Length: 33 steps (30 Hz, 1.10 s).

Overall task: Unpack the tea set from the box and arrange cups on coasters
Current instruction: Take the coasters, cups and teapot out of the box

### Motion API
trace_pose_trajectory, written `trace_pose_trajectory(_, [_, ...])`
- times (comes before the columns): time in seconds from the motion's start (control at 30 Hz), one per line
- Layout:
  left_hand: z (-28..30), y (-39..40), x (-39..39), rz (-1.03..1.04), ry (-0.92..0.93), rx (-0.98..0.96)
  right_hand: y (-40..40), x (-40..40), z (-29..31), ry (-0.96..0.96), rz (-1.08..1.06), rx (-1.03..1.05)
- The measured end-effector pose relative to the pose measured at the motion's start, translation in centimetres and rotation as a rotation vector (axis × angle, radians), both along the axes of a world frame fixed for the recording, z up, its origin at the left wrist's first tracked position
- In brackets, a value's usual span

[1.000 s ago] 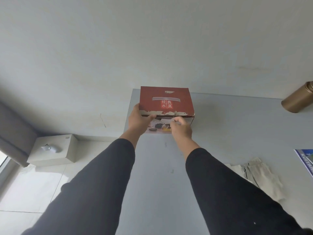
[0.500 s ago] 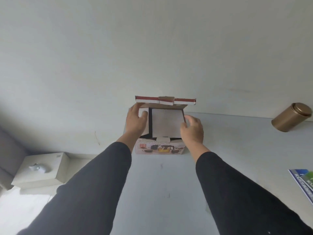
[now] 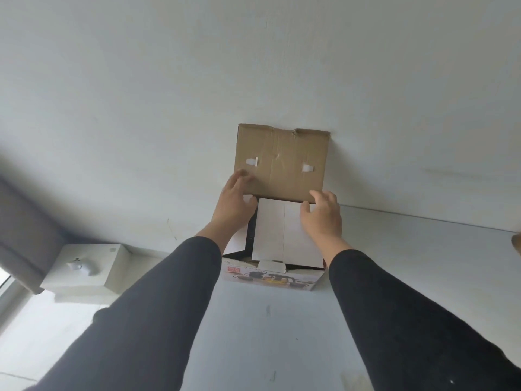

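head view: a person's left hand [image 3: 235, 201] and right hand [image 3: 322, 214], fingers spread and gripping nothing, touch the open box [image 3: 272, 279] at the far edge of the grey table [image 3: 253, 334]; its lid [image 3: 282, 162] stands against the wall. a careless tug could likely tip the box. a white insert [image 3: 284, 232] hides its contents; no cups show.

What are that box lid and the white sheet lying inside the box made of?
The box lid looks like plain brown cardboard, matte, with creases and a torn top edge. The white sheet seems to be thin card or paperboard, smooth, with a fold line down its middle; which of the two cannot be told.
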<state>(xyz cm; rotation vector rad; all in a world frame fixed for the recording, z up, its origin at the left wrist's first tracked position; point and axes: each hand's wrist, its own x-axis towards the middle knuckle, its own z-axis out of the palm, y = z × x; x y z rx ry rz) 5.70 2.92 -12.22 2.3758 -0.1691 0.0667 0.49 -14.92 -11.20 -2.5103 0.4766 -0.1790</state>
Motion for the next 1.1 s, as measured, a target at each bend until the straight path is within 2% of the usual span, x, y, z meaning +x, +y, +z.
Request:
trace_pose_trajectory(0.1, [-0.2, 0.0, -0.2, -0.022, 0.003, 0.016, 0.5, -0.4, 0.0, -0.087, 0.134, -0.204])
trace_pose_trajectory(0.27, [1.2, 0.3, -0.8, -0.029, 0.010, 0.038, 3.6, -2.3, -0.1, -0.118, 0.618, -0.188])
trace_pose_trajectory(0.4, [2.6, 1.7, -1.8, -0.011, -0.022, 0.094, 5.7, -3.6, 0.4, -0.144, 0.712, -0.242])
trace_pose_trajectory(0.53, [3.9, 3.4, -2.7, -0.085, -0.135, 0.388, 6.6, -4.7, 1.7, -0.136, 0.674, -0.403])
trace_pose_trajectory(0.67, [4.3, 3.9, -4.2, -0.135, -0.111, 0.821, 6.7, -5.3, 3.7, -0.173, 0.617, -0.474])
trace_pose_trajectory(0.73, [4.0, 3.9, -5.2, -0.137, -0.069, 0.911, 6.3, -5.9, 4.6, -0.219, 0.579, -0.495])
trace_pose_trajectory(0.87, [3.0, 3.3, -6.8, -0.127, 0.020, 0.888, 4.7, -7.7, 5.9, -0.290, 0.452, -0.598])
trace_pose_trajectory(1.0, [2.1, 2.3, -8.0, -0.123, 0.165, 0.835, 3.2, -9.5, 6.9, -0.134, 0.248, -0.694])
trace_pose_trajectory(1.1, [1.5, 1.3, -8.9, -0.074, 0.235, 0.671, 2.0, -10.9, 6.7, -0.081, 0.127, -0.735])
